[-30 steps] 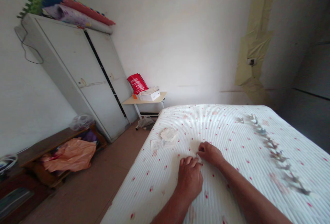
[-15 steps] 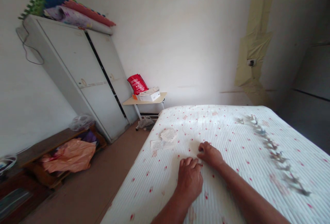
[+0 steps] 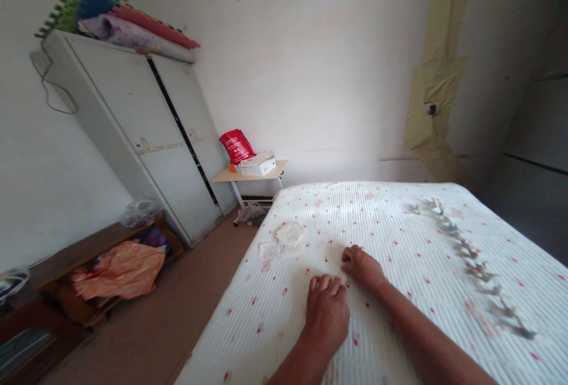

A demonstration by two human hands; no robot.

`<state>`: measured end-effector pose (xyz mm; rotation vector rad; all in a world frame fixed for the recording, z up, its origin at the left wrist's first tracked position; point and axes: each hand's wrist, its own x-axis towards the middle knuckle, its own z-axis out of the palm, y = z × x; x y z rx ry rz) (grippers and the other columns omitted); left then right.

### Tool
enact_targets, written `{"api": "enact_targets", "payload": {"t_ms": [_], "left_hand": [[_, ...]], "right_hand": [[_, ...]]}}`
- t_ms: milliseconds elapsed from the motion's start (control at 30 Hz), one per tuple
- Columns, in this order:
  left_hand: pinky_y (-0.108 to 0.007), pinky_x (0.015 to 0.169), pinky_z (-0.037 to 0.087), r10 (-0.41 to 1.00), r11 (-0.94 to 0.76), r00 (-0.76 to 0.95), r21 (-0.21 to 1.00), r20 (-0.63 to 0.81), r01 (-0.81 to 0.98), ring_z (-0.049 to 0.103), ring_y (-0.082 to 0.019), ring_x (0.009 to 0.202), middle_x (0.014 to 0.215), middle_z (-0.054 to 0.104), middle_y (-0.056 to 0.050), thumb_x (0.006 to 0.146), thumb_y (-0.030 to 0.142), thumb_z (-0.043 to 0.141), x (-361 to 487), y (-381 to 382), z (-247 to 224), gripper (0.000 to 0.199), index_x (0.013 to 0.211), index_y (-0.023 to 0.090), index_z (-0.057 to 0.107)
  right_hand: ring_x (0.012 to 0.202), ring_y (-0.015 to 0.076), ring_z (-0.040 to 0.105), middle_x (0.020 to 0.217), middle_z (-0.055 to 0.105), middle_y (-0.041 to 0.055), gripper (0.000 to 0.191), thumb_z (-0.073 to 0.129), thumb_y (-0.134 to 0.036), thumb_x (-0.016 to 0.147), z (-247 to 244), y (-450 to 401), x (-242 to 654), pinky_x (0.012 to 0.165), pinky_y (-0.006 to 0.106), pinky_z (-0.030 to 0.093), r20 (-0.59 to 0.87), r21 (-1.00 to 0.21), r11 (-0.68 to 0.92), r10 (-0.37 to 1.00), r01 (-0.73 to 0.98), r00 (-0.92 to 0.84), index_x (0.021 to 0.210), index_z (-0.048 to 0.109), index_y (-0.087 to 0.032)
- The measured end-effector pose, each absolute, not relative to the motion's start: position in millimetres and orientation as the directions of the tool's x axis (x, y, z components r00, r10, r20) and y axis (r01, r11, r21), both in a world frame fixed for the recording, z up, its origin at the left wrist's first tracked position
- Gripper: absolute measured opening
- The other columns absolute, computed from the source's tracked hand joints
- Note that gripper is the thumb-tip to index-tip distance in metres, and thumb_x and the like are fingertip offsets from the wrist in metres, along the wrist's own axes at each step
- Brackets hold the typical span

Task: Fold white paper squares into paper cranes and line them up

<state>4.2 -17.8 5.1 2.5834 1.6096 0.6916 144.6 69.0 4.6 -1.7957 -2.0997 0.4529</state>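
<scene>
My left hand [image 3: 327, 313] rests on the mattress with its fingers curled and closed. Just beyond it to the right, my right hand [image 3: 362, 268] is also closed, thumb and fingers drawn together. The fingertips of both hands nearly meet; a small pale bit shows there, but what they hold is too small and hidden to make out. Ahead and to the left lie printed paper pieces [image 3: 290, 233], a stack of them above a few loose ones. Over on the right runs a line of several small folded paper figures [image 3: 477, 269], blurred, looking like paper birds.
The white ribbed mattress [image 3: 377, 219] with red dots fills the foreground. Behind its far left corner stands a small table [image 3: 222, 177] with a red bag [image 3: 236, 146] and a white box [image 3: 258, 167]. A grey cabinet [image 3: 133, 125] and a low wooden bench [image 3: 100, 236] stand left.
The view has tilted up very slightly. Both hands stay in nearly the same place, with only a tiny shift of the left fingers.
</scene>
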Motion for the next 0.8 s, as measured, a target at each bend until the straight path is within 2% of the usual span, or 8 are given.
{"api": "enact_targets", "payload": {"t_ms": [100, 200, 300, 367, 433, 567, 800], "left_hand": [[-0.038, 0.087, 0.037, 0.861, -0.465, 0.373, 0.237, 0.347, 0.853, 0.050, -0.020, 0.096, 0.098, 0.063, -0.005, 0.082, 0.015, 0.044, 2.8, -20.1, 3.1, 0.022, 0.089, 0.019, 0.064], [-0.038, 0.089, 0.037, 0.859, -0.465, 0.369, 0.243, 0.354, 0.851, 0.049, -0.020, 0.099, 0.102, 0.062, -0.004, 0.080, 0.013, 0.045, 1.2, -22.4, 3.5, 0.022, 0.090, 0.020, 0.064], [-0.040, 0.095, 0.035, 0.850, -0.469, 0.357, 0.247, 0.387, 0.848, 0.046, -0.021, 0.107, 0.113, 0.059, -0.004, 0.081, 0.014, 0.044, 1.1, -23.4, 5.9, 0.031, 0.106, 0.023, 0.060], [-0.042, 0.099, 0.032, 0.850, -0.462, 0.346, 0.249, 0.397, 0.851, 0.042, -0.023, 0.114, 0.121, 0.055, -0.005, 0.082, 0.020, 0.046, 1.9, -22.9, 7.0, 0.038, 0.119, 0.022, 0.052], [-0.045, 0.101, 0.031, 0.857, -0.460, 0.352, 0.249, 0.376, 0.853, 0.039, -0.025, 0.118, 0.125, 0.052, -0.006, 0.081, 0.028, 0.050, 3.2, -21.9, 6.5, 0.043, 0.124, 0.021, 0.048], [-0.048, 0.102, 0.029, 0.871, -0.450, 0.366, 0.235, 0.327, 0.862, 0.038, -0.026, 0.120, 0.125, 0.053, -0.005, 0.081, 0.036, 0.051, 4.4, -20.9, 2.7, 0.041, 0.120, 0.023, 0.051], [-0.048, 0.104, 0.024, 0.888, -0.421, 0.326, 0.289, 0.325, 0.860, 0.040, -0.023, 0.118, 0.123, 0.055, -0.002, 0.081, 0.032, 0.052, 3.5, -24.2, 0.3, 0.034, 0.114, 0.024, 0.055]], "right_hand": [[0.073, 0.0120, 0.054, 0.087, 0.056, 0.0016, 0.010, 0.055, -0.016, 0.072, 4.6, 69.5, 144.6, 0.060, 0.022, 0.031, 0.049, -0.447, 0.158, 0.987, 0.880, -0.152, 0.081, 0.059, -0.019], [0.073, 0.0121, 0.054, 0.088, 0.056, 0.0016, 0.011, 0.055, -0.017, 0.072, 3.0, 70.4, 144.7, 0.060, 0.022, 0.031, 0.058, -0.443, 0.162, 0.987, 0.882, -0.152, 0.082, 0.058, -0.019], [0.073, 0.0123, 0.054, 0.087, 0.056, 0.0019, 0.012, 0.054, -0.017, 0.072, 1.4, 71.4, 144.9, 0.059, 0.022, 0.030, 0.056, -0.444, 0.159, 0.987, 0.882, -0.150, 0.083, 0.059, -0.019], [0.073, 0.0127, 0.054, 0.088, 0.056, 0.0025, 0.012, 0.053, -0.017, 0.072, 1.5, 71.6, 145.0, 0.059, 0.022, 0.030, 0.052, -0.447, 0.160, 0.987, 0.880, -0.153, 0.083, 0.059, -0.019], [0.073, 0.0129, 0.054, 0.088, 0.057, 0.0028, 0.013, 0.053, -0.016, 0.072, 2.3, 71.5, 145.1, 0.059, 0.022, 0.030, 0.045, -0.452, 0.158, 0.987, 0.878, -0.155, 0.083, 0.059, -0.019], [0.073, 0.0125, 0.054, 0.088, 0.057, 0.0021, 0.012, 0.055, -0.017, 0.072, 4.1, 71.0, 145.0, 0.059, 0.022, 0.031, 0.028, -0.457, 0.141, 0.989, 0.878, -0.144, 0.083, 0.060, -0.019], [0.073, 0.0123, 0.054, 0.088, 0.057, 0.0024, 0.012, 0.055, -0.017, 0.072, 5.0, 70.6, 145.5, 0.059, 0.022, 0.031, 0.042, -0.456, 0.154, 0.988, 0.877, -0.152, 0.083, 0.060, -0.019]]}}
